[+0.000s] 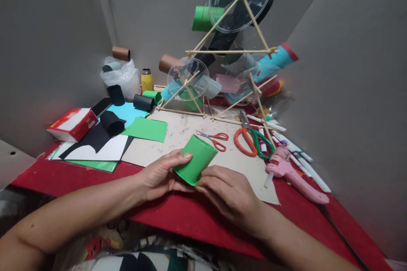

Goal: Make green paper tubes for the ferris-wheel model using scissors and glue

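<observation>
A green paper tube (197, 159), tilted, is held between both hands above the front of the table. My left hand (162, 173) grips its left side, thumb on the outside. Fingers of my right hand (227, 190) pinch its lower right edge; the fingertips are partly hidden. Just behind the tube lie small red-handled scissors (219, 139). Larger scissors (246, 135) with an orange and a green handle rest further right. A pink glue gun (295, 173) lies to the right of my right hand.
A frame of wooden sticks (181, 112) with clear plastic discs and paper tubes rises at the back. Left are a red tissue pack (72, 125), green paper (146, 129) and black rolls. A yellow bottle (146, 79) stands behind; white markers (313, 173) lie right.
</observation>
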The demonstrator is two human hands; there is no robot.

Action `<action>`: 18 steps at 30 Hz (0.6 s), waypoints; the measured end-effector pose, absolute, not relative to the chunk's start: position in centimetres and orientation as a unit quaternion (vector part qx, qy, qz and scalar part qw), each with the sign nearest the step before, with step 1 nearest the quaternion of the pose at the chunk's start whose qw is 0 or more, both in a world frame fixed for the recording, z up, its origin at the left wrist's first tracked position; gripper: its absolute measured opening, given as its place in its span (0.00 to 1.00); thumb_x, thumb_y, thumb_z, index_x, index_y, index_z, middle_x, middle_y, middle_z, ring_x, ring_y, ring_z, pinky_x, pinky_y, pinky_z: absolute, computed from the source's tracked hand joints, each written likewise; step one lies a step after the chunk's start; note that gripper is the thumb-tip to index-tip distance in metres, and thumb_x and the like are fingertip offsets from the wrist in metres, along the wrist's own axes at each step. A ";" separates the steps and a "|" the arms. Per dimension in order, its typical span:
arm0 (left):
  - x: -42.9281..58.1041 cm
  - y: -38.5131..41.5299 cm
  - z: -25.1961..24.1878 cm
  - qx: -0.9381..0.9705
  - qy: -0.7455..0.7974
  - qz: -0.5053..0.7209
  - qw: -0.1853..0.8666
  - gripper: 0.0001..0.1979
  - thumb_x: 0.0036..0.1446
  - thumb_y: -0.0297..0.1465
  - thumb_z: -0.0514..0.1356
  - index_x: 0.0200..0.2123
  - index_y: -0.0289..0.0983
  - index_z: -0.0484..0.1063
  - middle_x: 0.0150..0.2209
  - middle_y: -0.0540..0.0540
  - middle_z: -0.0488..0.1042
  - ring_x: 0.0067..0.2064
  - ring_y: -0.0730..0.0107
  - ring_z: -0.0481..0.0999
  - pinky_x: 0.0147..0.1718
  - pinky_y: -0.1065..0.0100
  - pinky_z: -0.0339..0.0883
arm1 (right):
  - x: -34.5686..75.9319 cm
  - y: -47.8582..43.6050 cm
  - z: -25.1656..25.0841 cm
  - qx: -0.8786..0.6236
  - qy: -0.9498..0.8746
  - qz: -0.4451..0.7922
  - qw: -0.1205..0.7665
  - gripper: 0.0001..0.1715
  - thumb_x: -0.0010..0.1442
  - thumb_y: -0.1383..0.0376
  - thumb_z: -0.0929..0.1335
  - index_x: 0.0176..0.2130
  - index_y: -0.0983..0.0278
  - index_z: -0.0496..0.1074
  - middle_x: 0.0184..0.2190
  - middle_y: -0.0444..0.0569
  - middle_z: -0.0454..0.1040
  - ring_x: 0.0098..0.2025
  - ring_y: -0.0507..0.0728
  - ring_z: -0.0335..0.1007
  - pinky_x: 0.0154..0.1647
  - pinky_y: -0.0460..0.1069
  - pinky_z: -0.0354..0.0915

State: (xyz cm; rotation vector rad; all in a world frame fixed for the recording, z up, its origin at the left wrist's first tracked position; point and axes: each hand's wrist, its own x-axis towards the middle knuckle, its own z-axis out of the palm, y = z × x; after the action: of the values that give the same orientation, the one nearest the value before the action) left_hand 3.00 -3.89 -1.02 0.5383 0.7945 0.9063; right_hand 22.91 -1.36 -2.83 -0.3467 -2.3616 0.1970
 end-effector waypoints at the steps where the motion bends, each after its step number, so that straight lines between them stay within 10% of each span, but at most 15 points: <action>1: 2.9 -4.0 -1.0 0.268 0.362 0.427 0.784 0.20 0.54 0.34 0.67 0.50 0.39 0.72 0.42 0.43 0.77 0.37 0.66 0.79 0.36 0.62 0.77 | 22.9 -1.6 -2.7 -0.140 -0.916 0.079 0.367 0.06 0.67 0.72 0.64 0.39 0.64 0.70 0.32 0.52 0.75 0.32 0.55 0.70 0.32 0.49 0.67; 18: 2.8 -4.7 -1.5 0.308 0.305 0.393 0.811 0.21 0.52 0.37 0.70 0.47 0.35 0.74 0.40 0.43 0.77 0.38 0.66 0.78 0.38 0.63 0.76 | 21.4 -4.3 -3.1 -0.317 -0.771 0.236 0.499 0.09 0.61 0.68 0.69 0.32 0.60 0.64 0.25 0.41 0.66 0.26 0.52 0.64 0.25 0.46 0.64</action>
State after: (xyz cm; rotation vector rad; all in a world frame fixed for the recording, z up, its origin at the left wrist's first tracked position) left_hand 2.77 -4.71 -1.50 0.6572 0.6514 0.8404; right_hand 21.38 -4.32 -3.13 -0.7661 -1.8662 0.5702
